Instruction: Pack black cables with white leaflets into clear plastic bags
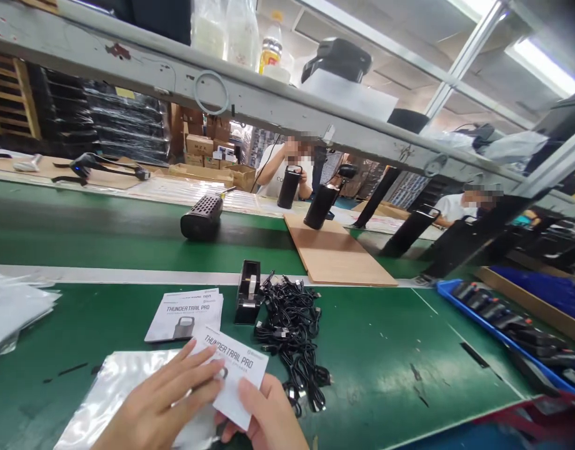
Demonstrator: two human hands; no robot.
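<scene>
A white "Thunder Trail Pro" manual [235,359] is tilted up in my right hand [269,406], pinched between thumb and fingers. My left hand [160,400] has its fingers stretched out, their tips lying over the manual's left side. Beneath the hands lie clear plastic bags [114,381]. A small dark bit shows below the manual by my right fingers; I cannot make out what it is. Just behind sits a stack of the same manuals [160,319]. To its right stand a black tape dispenser [248,294] and a pile of black cables [292,319].
More plastic bags [15,312] lie at the left. A black speaker [203,215] rests on the green belt beyond, near a brown board [339,253] with another speaker on it. A blue tray [503,331] of dark parts is at right. Co-workers sit across, under an overhead shelf [151,78].
</scene>
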